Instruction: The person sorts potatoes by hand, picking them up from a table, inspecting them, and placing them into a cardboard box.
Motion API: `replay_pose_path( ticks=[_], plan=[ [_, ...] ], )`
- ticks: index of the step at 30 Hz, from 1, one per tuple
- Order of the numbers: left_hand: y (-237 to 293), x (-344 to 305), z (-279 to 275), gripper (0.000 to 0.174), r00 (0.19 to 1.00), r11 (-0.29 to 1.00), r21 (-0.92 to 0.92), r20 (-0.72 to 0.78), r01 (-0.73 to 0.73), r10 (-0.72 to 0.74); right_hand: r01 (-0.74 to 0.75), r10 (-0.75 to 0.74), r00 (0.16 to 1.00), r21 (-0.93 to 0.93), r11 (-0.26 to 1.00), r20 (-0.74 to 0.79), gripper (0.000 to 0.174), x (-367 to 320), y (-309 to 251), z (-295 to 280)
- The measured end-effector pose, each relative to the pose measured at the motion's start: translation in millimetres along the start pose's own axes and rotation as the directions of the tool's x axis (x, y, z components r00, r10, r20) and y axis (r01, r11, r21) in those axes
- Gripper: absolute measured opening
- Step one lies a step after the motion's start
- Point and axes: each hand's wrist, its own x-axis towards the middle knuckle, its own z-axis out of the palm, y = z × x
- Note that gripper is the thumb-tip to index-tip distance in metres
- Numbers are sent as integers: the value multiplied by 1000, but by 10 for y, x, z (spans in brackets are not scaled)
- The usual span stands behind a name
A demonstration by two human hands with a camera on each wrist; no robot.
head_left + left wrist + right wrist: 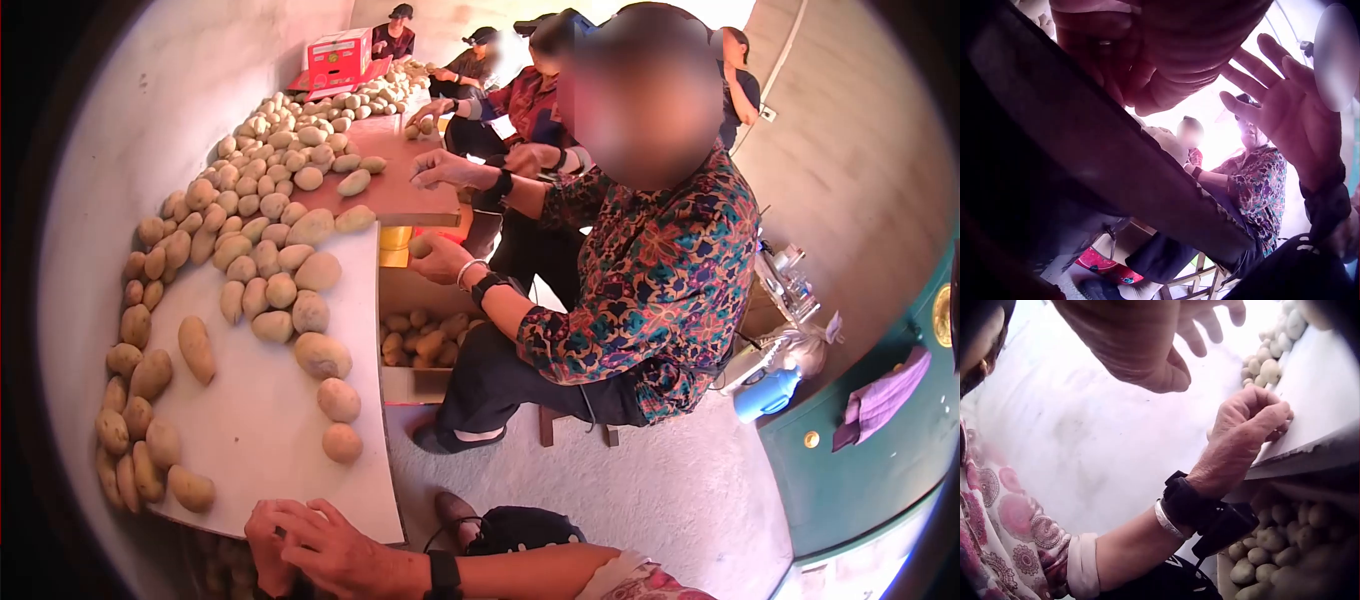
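Observation:
My left hand (1238,440) is at the edge of the white table (1329,406) in the right wrist view, fingers loosely curled, nothing visible between them. Its wrist wears a silver bracelet and a black strap. In the left wrist view the same hand (1154,47) looms large beside the table edge. Fingers extended and spread, my right hand (1294,109) shows an empty palm there. Both hands overlap at the bottom of the head view, the right hand (335,555) in front, partly hiding the left. Nearest on the tabletop are brown potatoes (190,488) along the wall side.
Potatoes heap along the wall, with a row (340,400) near the table's right edge. Below stands a box of potatoes (415,340). A person in a floral shirt (640,290) sits alongside, holding a potato (425,245). Several people sit farther back, near a red carton (338,62).

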Motion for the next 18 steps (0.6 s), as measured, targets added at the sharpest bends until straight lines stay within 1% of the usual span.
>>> replay_pose_path(
  ticks=[2, 3, 5, 6, 8, 9, 11, 12, 13, 14, 15, 17, 18],
  plan=[
    [-169, -51, 28, 16, 999, 999, 5, -1, 39, -39, -5, 5, 1000, -2, 1000, -13, 26, -24, -18, 20],
    [-144, -46, -10, 16, 999, 999, 13, -3, 50, -50, -4, 4, 1000, 5, 1000, -17, 25, -15, -24, 2],
    [-82, -7, -64, 18, 994, 999, 42, 113, -3, -2, -4, 5, 1000, 11, 1000, -24, 25, -3, -26, 51],
    [-88, -31, -65, 18, 993, 999, 39, 116, 1, -5, -10, 10, 1000, 13, 1000, -22, 25, -6, -29, 62],
    [-99, -71, -71, 17, 994, 998, -16, 94, 62, -60, 2, -2, 1000, -2, 1000, -25, 26, -5, -23, 79],
    [-90, -78, -103, 17, 994, 998, -9, 91, 68, -67, 6, -5, 1000, 7, 1000, -23, 26, 12, -29, 96],
    [-25, -33, -141, 14, 994, 996, -68, 101, 55, -48, 17, -19, 998, -26, 1000, -64, 21, 44, -48, 82],
    [-31, -38, -147, 14, 993, 996, -70, 103, 63, -55, 12, -13, 998, -22, 1000, -60, 21, 19, -61, 93],
    [-58, -34, -161, 12, 988, 993, -32, 109, 110, -106, -87, 81, 995, 94, 992, 61, 18, -10, -74, 119],
    [-88, -51, -181, 11, 982, 988, 13, 109, 155, -155, -189, 152, 970, 198, 962, 188, 16, -51, -83, 173],
    [-86, -54, -227, 11, 981, 987, 24, 107, 162, -163, -186, 146, 971, 211, 960, 189, 16, -65, -97, 222],
    [-54, -40, -272, 12, 980, 983, 10, 84, 182, -182, -97, 62, 972, 149, 984, 225, 15, -120, -112, 288],
    [-40, -38, -271, 12, 979, 983, 8, 88, 184, -184, -102, 67, 972, 148, 984, 225, 15, -168, -133, 323]
  ],
)
